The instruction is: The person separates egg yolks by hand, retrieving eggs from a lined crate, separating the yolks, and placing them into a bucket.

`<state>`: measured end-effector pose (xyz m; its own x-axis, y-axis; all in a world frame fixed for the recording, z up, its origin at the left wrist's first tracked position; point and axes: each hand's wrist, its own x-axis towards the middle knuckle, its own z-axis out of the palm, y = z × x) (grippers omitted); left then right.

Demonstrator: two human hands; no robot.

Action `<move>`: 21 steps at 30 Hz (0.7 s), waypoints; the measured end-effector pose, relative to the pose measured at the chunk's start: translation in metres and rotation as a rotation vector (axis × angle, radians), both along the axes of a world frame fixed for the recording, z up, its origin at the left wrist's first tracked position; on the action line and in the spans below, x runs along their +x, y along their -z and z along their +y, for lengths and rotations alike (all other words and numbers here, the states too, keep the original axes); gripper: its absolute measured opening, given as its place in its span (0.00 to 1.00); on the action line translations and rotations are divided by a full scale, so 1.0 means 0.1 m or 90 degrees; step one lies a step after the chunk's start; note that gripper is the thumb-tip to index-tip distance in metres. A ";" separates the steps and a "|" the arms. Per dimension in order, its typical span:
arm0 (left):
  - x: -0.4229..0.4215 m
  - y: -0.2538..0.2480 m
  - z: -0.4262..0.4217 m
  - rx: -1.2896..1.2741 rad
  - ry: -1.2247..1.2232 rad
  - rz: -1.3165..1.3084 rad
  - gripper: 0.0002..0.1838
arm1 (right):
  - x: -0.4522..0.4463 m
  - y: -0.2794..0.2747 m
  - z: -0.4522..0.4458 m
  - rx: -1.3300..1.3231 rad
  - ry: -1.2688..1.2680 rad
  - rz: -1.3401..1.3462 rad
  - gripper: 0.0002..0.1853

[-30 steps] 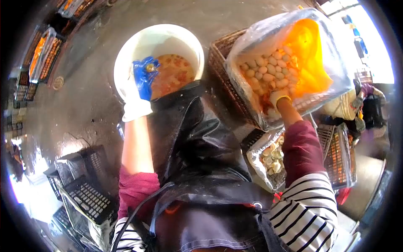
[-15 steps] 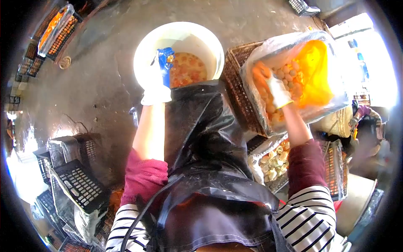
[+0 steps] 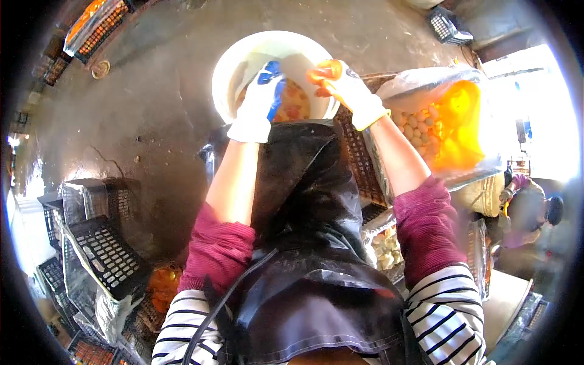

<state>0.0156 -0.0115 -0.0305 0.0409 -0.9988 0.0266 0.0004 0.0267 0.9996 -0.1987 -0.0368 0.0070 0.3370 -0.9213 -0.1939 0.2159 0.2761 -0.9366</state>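
My left hand, in a white glove with blue fingertips, is over the near-left part of a white bucket. Its fingers are curled closed, and what they hold, if anything, is hidden. My right hand, in a white glove with orange fingertips, is at the bucket's right rim, its fingers bent together; I cannot make out anything in them. Cracked eggs with orange yolks lie in the bucket. To the right, a plastic-lined crate holds whole eggs beside a bright orange-yellow bag or sheet.
A crate of broken eggshells is by my right knee. Black crates are stacked at the left, more at the upper left. Another person is at the far right. A black apron covers my lap.
My right hand has left the egg crate and moved left and up to the bucket's rim. My left hand has shifted right over the bucket. The view has turned slightly.
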 end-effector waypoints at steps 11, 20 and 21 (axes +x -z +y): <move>-0.07 0.13 0.08 -0.124 -0.075 -0.123 0.18 | 0.68 0.11 0.02 -0.574 -0.020 0.540 0.15; 0.00 -0.35 0.25 -0.007 0.007 0.019 0.13 | 0.63 0.25 -0.14 -0.380 -0.024 0.391 0.13; 0.01 -0.39 0.24 0.001 0.009 0.004 0.12 | 0.58 0.37 -0.19 -0.388 -0.022 0.337 0.14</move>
<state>0.0166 0.0129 0.0087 0.0268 -0.9993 0.0243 0.0075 0.0245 0.9997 -0.1405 -0.0558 -0.0298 0.3709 -0.9075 0.1969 -0.2982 -0.3172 -0.9003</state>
